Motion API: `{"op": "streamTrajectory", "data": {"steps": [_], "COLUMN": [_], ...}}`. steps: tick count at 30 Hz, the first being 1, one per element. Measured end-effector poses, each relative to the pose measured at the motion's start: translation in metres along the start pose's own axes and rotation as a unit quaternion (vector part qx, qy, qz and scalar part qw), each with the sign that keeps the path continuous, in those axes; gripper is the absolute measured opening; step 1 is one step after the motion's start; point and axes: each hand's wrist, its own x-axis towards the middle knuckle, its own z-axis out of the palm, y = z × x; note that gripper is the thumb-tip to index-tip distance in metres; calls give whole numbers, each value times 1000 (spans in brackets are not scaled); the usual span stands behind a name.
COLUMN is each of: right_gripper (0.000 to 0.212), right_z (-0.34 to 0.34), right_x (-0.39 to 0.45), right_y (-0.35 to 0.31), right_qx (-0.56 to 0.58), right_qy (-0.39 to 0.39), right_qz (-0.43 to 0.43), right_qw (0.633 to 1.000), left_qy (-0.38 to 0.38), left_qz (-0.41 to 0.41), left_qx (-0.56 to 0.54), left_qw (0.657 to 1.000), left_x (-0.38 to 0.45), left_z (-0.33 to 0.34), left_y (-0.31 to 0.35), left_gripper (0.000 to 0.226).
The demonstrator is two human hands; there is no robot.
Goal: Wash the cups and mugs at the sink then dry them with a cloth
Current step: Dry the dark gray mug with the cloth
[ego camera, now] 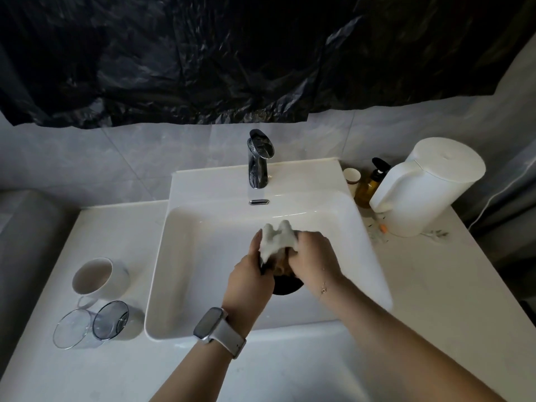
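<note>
Over the sink (362,227) basin, my left hand (249,274) grips a dark cup (285,285) while my right hand (314,256) clutches a pale cloth (278,237) against it. A white mug (98,275) and two glasses (90,326) stand on the counter to my left.

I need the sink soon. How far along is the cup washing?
Nothing looks finished for certain. Over the sink, the left hand grips a dark cup while the right hand works a cloth on it. A white mug and two clear glasses wait on the counter; their state is unclear.
</note>
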Motion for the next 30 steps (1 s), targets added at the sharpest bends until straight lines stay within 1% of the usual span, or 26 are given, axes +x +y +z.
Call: {"op": "streamTrajectory", "data": {"steps": [1,2,3,5,6,7,8,10,12,14,16,18,19,20,21,22,23,24,25,26,27,29,30], "right_gripper": [25,29,31,28,26,25,25,22,19,19,19,21,21,19,19,19,19,21,28,38,46,48,45], "right_z": [-6,-11,-13,-14,-11,-5,3,21,34,38,37,33,31,29,27,26,26,27,30,32,33,32,29], "right_x": [2,4,5,6,5,3,1,-5,-12,-16,-17,-13,-9,-4,0,3,5,5,3,0,-2,-2,-1], "right_y": [-4,-6,-6,-2,1,5,8,13,17,19,19,17,17,17,16,15,15,13,12,11,10,7,6], "right_qx": [-66,-92,-94,-65,-41,-2,56,172,196,182,175,195,208,217,216,210,205,201,197,190,184,174,169], "right_qy": [-13,-26,-36,-24,-16,-22,-46,-96,-89,-54,-11,18,31,42,49,49,43,29,10,-8,-19,-46,-72], "right_qz": [-72,-124,-153,-157,-133,-88,-27,78,116,115,104,121,135,143,142,132,115,91,68,48,35,28,27], "right_qw": [995,988,983,985,990,996,997,977,970,975,979,973,968,965,965,967,971,975,978,981,982,983,983], "left_qy": [1,7,22,54,58,55,46,29,25,33,48,59,47,9,-54,-114,-142,-143,-126,-105,-76,-22,-6], "left_qz": [16,35,55,86,93,90,83,88,103,117,110,61,9,-62,-139,-207,-255,-278,-289,-297,-306,-327,-332], "left_qx": [28,58,87,134,151,164,183,243,269,223,116,-21,-93,-183,-296,-408,-499,-562,-599,-620,-626,-623,-631], "left_qw": [999,998,994,986,983,981,979,966,957,967,986,996,995,981,944,882,816,766,736,718,713,710,701], "left_x": [0,1,2,5,7,10,11,11,10,11,12,8,7,6,6,7,8,11,16,20,24,27,28], "left_z": [0,0,1,1,0,-1,-2,-3,-3,-1,-1,-2,-5,-11,-18,-25,-31,-35,-36,-34,-30,-19,-17], "left_y": [1,1,-1,-3,-3,-4,-5,-8,-12,-17,-20,-23,-24,-25,-27,-29,-30,-31,-33,-32,-30,-28,-27], "left_gripper": [77,73,71,70,70,67,61,49,40,44,50,54,52,45,35,27,22,25,30,33,33,33,33]}}
